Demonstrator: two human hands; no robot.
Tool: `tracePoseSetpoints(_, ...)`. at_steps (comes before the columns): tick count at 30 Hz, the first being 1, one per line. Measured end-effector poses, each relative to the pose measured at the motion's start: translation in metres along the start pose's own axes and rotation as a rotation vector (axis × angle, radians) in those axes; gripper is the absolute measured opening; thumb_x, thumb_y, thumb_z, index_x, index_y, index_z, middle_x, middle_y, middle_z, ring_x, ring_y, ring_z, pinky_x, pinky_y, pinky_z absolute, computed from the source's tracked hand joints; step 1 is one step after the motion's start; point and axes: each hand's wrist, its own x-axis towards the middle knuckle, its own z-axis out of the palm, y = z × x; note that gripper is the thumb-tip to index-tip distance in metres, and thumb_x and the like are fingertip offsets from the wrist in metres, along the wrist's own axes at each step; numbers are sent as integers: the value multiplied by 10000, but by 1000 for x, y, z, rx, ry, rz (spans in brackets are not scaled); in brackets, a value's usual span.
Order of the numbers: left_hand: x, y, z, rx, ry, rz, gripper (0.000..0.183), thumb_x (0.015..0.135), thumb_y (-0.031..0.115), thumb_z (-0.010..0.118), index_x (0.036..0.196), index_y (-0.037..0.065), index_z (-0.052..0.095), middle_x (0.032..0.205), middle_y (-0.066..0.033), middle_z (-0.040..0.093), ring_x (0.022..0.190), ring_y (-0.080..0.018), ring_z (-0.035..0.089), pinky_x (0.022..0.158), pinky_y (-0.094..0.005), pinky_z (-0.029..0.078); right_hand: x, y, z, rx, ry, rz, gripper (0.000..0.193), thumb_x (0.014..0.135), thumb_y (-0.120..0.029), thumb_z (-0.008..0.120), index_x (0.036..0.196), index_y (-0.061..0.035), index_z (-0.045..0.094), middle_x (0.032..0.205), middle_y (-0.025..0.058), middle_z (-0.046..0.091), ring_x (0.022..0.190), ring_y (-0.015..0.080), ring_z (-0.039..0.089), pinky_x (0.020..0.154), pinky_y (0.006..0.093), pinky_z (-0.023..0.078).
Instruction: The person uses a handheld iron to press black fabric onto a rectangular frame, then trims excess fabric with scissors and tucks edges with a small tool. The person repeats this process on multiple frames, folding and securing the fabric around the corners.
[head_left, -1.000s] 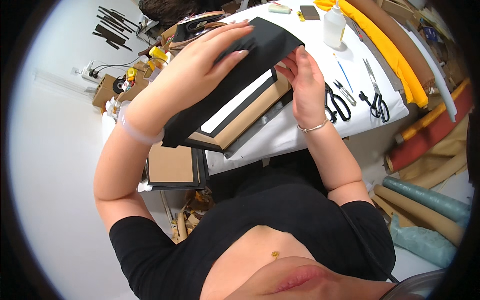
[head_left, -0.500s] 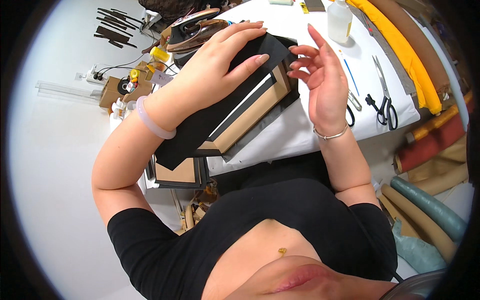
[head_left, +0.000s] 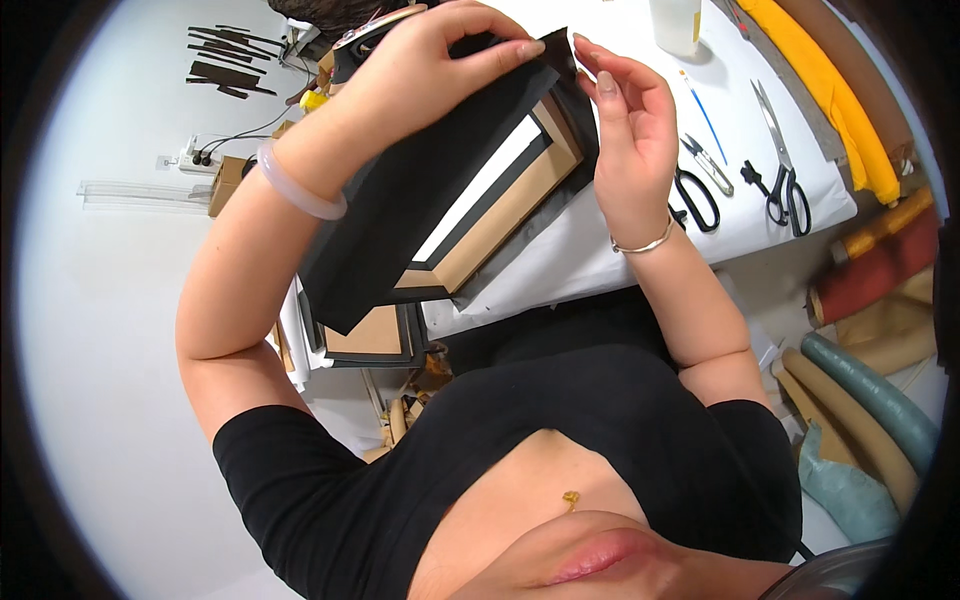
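Observation:
My left hand (head_left: 440,70) is at the upper edge of a stiff black sheet (head_left: 410,190), its thumb on the front face and its fingers curled over behind, gripping it. The sheet leans at a slant over a tan and black frame-like piece (head_left: 505,220) with a white opening. Beside the sheet's upper right corner is my right hand (head_left: 637,125), half curled with thumb and fingers apart. Its fingertips are close to the corner; whether they touch it I cannot tell.
On the white-covered table (head_left: 560,260) lie black-handled scissors (head_left: 780,180), thread snips (head_left: 710,165), a blue brush (head_left: 705,120) and a clear bottle (head_left: 677,25). Yellow material (head_left: 820,90) runs along the right. An iron (head_left: 370,30) is behind my left hand; tan and black boards (head_left: 370,335) lie lower left.
My left hand has gone from lying flat across the black sheet to gripping its upper edge, and the sheet is tilted up. My right hand has moved slightly left and its fingers have curled.

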Motion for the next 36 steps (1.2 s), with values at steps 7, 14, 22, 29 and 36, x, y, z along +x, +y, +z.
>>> tracePoseSetpoints(7, 39, 13, -9, -90, -51, -246, 290, 967, 265, 724, 1011, -18, 770, 830, -64, 736, 778, -116, 634, 748, -288, 533, -11, 2, 8, -34, 117, -119, 188, 1075, -90, 532, 1246, -10, 531, 1235, 150, 658, 1210, 202, 621, 1082, 333, 489)
tracePoseSetpoints(14, 46, 0, -12, -189, -106, -207, 323, 975, 166, 685, 1254, 5, 671, 1027, -71, 719, 939, -125, 643, 841, -273, 532, -24, -22, 24, 216, 44, 486, 303, 1029, -313, 671, 1056, -12, 649, 888, 31, 694, 826, 83, 654, 781, 232, 533)
tracePoseSetpoints(22, 46, -15, -5, -526, -104, -111, 430, 993, 24, 603, 1417, -4, 540, 1186, -114, 688, 1094, -160, 629, 998, -296, 504, -12, -1, 31, 370, 69, 664, 294, 1022, -291, 675, 1027, 3, 694, 900, 60, 727, 799, 130, 719, 798, 267, 601)
tracePoseSetpoints(29, 42, -8, 0, -565, -41, -179, 383, 994, 23, 608, 1375, -11, 585, 1201, -116, 689, 1143, -176, 629, 1026, -307, 495, -14, 7, 36, 479, 106, 764, 284, 1038, -312, 649, 1062, -34, 703, 941, 57, 737, 852, 149, 717, 854, 314, 596)
tracePoseSetpoints(36, 43, -15, 4, -580, -18, -165, 350, 1001, 42, 611, 1348, -3, 610, 1189, -94, 691, 1127, -166, 633, 1014, -297, 491, -18, 7, 42, 514, 185, 773, 274, 1026, -317, 669, 1045, -47, 710, 982, 74, 750, 932, 192, 740, 867, 351, 610)
